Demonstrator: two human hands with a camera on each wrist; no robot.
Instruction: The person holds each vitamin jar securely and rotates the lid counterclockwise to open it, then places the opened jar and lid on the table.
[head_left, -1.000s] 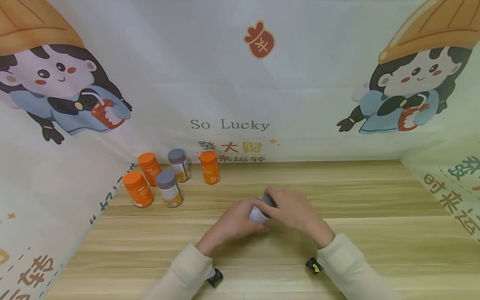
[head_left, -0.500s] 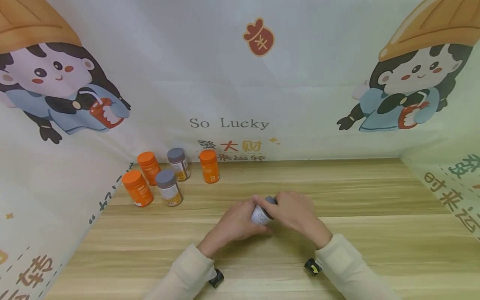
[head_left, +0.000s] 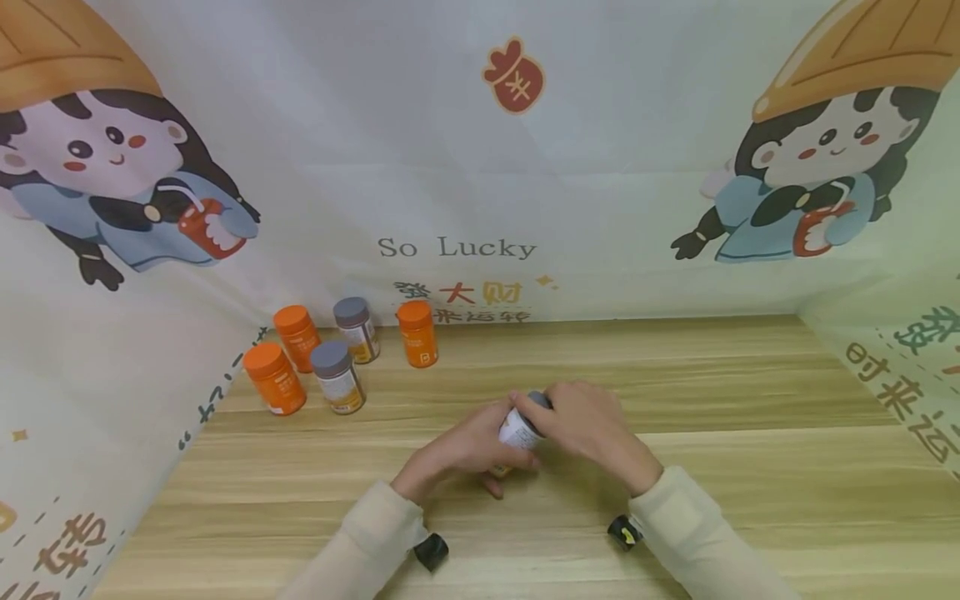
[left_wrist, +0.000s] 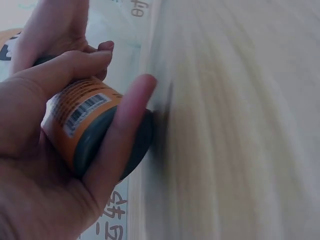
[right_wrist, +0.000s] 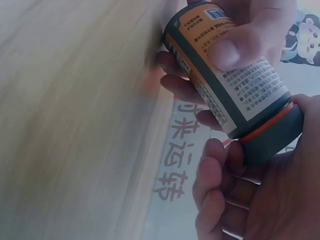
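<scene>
Both hands hold one grey-lidded supplement bottle [head_left: 517,432], tilted above the wooden table. My left hand [head_left: 472,442] grips its body; in the left wrist view the thumb lies over the label and another finger [left_wrist: 120,132] stretches across the dark base. My right hand [head_left: 588,421] has its fingers curled round the lid [right_wrist: 275,132]. A thin orange ring [right_wrist: 265,122] shows between lid and body in the right wrist view. Part of the lid is hidden behind the right hand in the head view.
At the table's back left stand two orange bottles [head_left: 276,379] [head_left: 298,337] and two grey-lidded bottles [head_left: 339,377] [head_left: 357,330]. Another orange bottle [head_left: 417,333] stands a little to their right. A printed cloth [head_left: 600,217] rises behind the wooden table [head_left: 720,383] and at its sides.
The left hand's fingers have shifted lower on the bottle, so more of its body shows and a fingertip appears below it. The right hand stays at the lid. The standing bottles have not moved.
</scene>
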